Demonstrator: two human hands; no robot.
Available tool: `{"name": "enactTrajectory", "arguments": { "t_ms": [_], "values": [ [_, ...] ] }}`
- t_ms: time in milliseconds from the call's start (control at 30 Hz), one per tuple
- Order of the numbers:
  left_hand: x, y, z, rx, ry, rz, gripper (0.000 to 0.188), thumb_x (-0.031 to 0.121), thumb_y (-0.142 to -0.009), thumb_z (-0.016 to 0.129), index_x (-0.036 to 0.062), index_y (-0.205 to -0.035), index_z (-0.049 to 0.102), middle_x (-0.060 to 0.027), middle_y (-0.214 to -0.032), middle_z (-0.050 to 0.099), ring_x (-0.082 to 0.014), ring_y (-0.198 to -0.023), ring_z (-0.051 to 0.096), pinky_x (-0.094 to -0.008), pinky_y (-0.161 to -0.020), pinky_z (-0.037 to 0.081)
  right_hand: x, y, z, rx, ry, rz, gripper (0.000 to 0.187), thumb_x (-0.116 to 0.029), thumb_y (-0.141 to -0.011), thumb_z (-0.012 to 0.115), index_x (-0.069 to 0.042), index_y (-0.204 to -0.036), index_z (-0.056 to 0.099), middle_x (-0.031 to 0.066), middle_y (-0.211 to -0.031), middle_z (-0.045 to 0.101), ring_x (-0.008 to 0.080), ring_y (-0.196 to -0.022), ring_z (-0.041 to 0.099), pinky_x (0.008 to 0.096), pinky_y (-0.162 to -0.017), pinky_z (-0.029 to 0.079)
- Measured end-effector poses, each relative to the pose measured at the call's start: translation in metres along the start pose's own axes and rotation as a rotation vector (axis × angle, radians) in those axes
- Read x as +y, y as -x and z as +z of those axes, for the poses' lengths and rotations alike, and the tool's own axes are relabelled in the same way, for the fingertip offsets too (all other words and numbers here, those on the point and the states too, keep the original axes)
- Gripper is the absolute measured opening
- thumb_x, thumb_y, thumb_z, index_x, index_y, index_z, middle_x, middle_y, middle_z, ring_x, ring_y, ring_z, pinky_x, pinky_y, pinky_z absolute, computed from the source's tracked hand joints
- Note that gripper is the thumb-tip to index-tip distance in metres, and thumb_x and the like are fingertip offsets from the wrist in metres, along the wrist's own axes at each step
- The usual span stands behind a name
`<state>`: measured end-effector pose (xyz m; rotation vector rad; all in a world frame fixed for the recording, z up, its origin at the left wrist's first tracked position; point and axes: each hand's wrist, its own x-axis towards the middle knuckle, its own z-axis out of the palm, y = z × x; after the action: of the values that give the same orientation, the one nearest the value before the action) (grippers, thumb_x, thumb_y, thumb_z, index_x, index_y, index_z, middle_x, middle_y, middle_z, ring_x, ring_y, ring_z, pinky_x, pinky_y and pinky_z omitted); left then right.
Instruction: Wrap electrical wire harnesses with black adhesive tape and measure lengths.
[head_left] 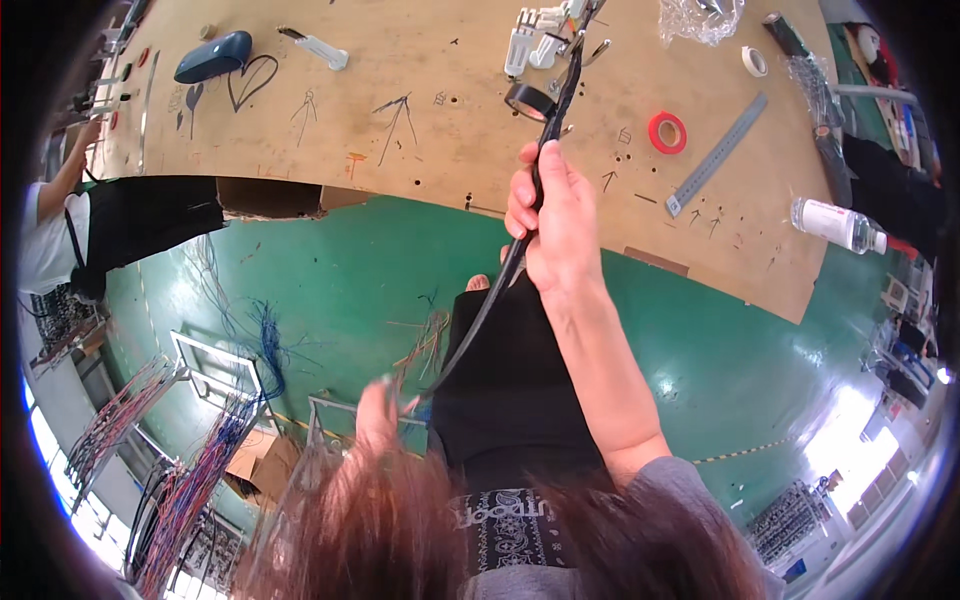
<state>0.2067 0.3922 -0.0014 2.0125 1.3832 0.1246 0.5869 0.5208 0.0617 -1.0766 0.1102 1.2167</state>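
My right hand (pixel 556 215) is wrapped around a black cable bundle (pixel 510 262), thumb along its upper side, over the table's near edge. Above the fist the bundle runs up to a white clamp-like fixture (pixel 541 40) on the table. A roll of black tape (pixel 530 101) sits against the bundle just beyond my fingers. From the fist the bundle curves down to the lower left. There it meets my left hand (pixel 376 412), which appears closed on it; those fingers are somewhat blurred, and hair covers part of the wrist.
The wooden table (pixel 420 150) carries a red tape roll (pixel 667 132), steel ruler (pixel 716 155), white tape roll (pixel 755 62), clear bottle (pixel 838 225), blue case (pixel 213 57) and another white fixture (pixel 316 48). Wire racks (pixel 215 365) stand lower left. Another person (pixel 60 225) works at far left.
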Motion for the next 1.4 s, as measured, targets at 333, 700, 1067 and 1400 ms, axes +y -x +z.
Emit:
{"name": "enactTrajectory", "arguments": {
  "t_ms": [333,700,1067,1400],
  "values": [
    [0.230,-0.301,-0.022,-0.636,1.133,-0.268,0.047,0.041,-0.105,0.046,-0.0004,-0.109,0.069,-0.0014,-0.067,0.063,-0.0103,-0.061,0.061,-0.0262,-0.061,0.053,0.009,-0.004,0.009,0.059,-0.027,-0.013,0.034,-0.035,-0.109,0.045,-0.009,-0.091,0.059,-0.0045,-0.066,0.047,0.0065,-0.058,0.039,0.0245,-0.051,0.031],
    [0.257,-0.313,-0.041,-0.549,0.893,-0.381,0.036,0.032,-0.108,0.046,0.0020,-0.092,0.060,0.0030,-0.072,0.052,-0.0046,-0.057,0.046,-0.0228,-0.054,0.040,-0.002,0.003,-0.019,-0.100,-0.221,0.322,0.042,-0.033,-0.104,0.049,-0.003,-0.135,0.052,0.0085,-0.122,0.061,0.0179,-0.112,0.059,0.0348,-0.097,0.045],
    [0.254,-0.326,-0.073,-0.701,1.053,-0.546,0.032,0.031,-0.108,0.046,0.0068,-0.088,0.055,0.0090,-0.070,0.039,-0.0023,-0.055,0.030,-0.0202,-0.048,0.025,0.066,-0.060,0.002,0.045,0.076,-0.408,0.045,-0.014,-0.099,0.062,-0.003,-0.139,0.046,0.0092,-0.113,0.064,0.0153,-0.094,0.066,0.0275,-0.080,0.052],
    [0.242,-0.328,-0.060,-0.456,0.295,0.086,0.022,0.016,-0.102,0.051,-0.0004,-0.089,0.057,-0.0203,-0.071,0.056,-0.0360,-0.062,0.055,-0.0427,-0.059,0.043,-0.076,0.009,-0.003,-0.114,1.261,-0.584,0.022,-0.014,-0.082,0.079,-0.001,-0.096,0.069,0.0089,-0.071,0.061,0.0204,-0.058,0.062,0.0317,-0.051,0.045]
  ]
}}
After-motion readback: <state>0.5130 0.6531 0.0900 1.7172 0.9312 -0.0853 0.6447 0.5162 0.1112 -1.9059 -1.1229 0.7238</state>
